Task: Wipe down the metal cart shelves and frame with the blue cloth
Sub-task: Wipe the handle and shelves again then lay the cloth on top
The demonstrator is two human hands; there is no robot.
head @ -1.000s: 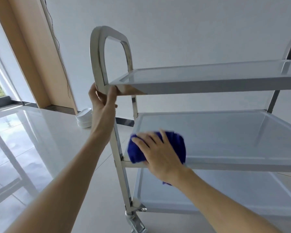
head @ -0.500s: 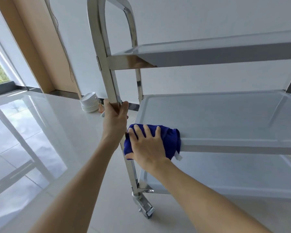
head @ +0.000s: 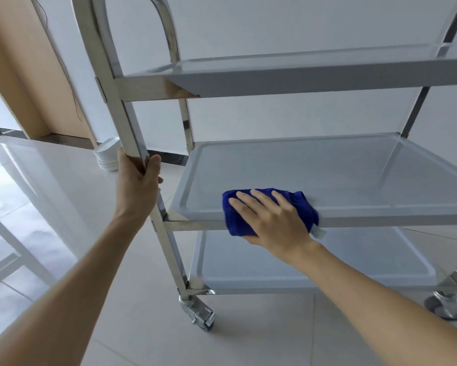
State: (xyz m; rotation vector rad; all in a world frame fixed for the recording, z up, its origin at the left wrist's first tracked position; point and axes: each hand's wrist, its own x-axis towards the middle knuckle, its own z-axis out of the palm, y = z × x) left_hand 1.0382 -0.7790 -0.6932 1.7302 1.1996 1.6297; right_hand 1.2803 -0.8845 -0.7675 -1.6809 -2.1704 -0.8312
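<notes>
Left hand (head: 139,180): grasps the front upright post (head: 127,122) of the metal cart (head: 301,83), fingers wrapped round it. Right hand (head: 271,220): fingers spread flat, pressing the blue cloth (head: 305,207) onto the front rim of the middle shelf (head: 327,170). Beyond the left hand: stack of white dishes (head: 107,155) on the floor. Below the right hand: bottom shelf (head: 327,260), caster wheel (head: 199,314).
</notes>
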